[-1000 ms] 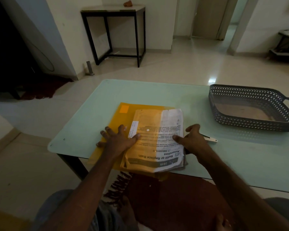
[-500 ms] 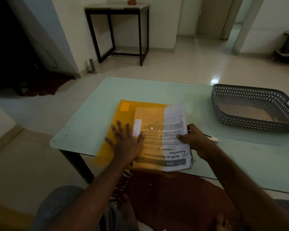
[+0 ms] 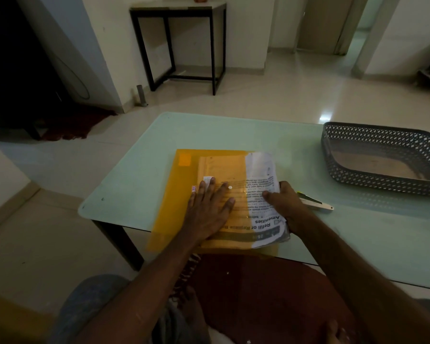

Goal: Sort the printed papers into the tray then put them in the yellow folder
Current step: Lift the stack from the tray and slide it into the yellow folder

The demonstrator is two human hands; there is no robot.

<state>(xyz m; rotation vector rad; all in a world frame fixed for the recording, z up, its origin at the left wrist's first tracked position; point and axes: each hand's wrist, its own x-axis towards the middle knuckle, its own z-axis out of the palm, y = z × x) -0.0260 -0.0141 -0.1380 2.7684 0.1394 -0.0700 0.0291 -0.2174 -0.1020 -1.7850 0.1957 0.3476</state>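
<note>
A translucent yellow folder (image 3: 184, 175) lies at the near edge of the glass table (image 3: 139, 175). A stack of printed papers (image 3: 261, 175) sits partly inside it, the right strip still sticking out white. My left hand (image 3: 209, 209) presses flat on the folder's cover with fingers spread. At the stack's right edge, my right hand (image 3: 283, 204) grips the papers, thumb on top. The grey perforated tray (image 3: 353, 165) stands at the right of the table with no papers in it.
A white pen-like object (image 3: 315, 203) lies just right of my right hand. A black-framed side table (image 3: 181, 43) stands by the far wall. A dark red rug (image 3: 258, 294) lies under the table near my feet.
The papers have slid further left under the folder's cover, leaving less white showing. My left hand has moved right and flattened on the cover; my right hand followed the stack's edge.
</note>
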